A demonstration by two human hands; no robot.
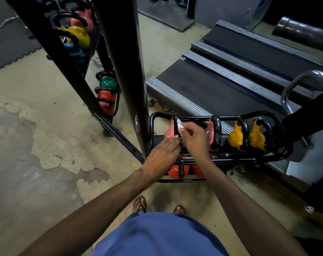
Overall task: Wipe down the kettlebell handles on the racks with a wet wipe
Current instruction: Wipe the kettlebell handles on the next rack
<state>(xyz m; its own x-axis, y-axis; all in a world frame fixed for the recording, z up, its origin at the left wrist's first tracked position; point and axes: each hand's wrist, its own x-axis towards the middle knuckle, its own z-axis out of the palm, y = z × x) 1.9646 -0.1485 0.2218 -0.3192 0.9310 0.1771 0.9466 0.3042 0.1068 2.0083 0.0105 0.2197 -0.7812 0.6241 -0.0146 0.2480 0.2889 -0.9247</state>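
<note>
Head-down view of a gym floor, a person standing over a low kettlebell rack.

At the far left a dark rubber mat (11,39) meets a concrete floor (37,145) with patchy, worn paint. Two black posts (123,71) slant up through the middle, and behind them a second rack (116,100) holds yellow, pink, blue, green and red kettlebells.

The left hand (162,156) reaches forward with its fingers straight and gripping nothing. Its fingertips touch the leftmost pink kettlebell (169,132) by the near end of its black handle (176,122). That kettlebell sits at the left end of the upper tier of the black tubular rack (279,126). The wet wipe (180,126) (small, white, bunched) is pressed against the handle, pinched between the thumb and fingertips of the right hand (194,137).

Just right of that hand stands a second pink kettlebell (210,133), then two yellow kettlebells (234,137) side by side, all with black handles. On the lower tier, beneath the hands, sit orange-red kettlebells (174,171).

Beyond the rack to the right lie the grey decks of treadmills (231,80), with a curved chrome bar (295,84) at the right edge. Nearest the camera are a blue garment (157,235) and two feet in sandals (139,205).
</note>
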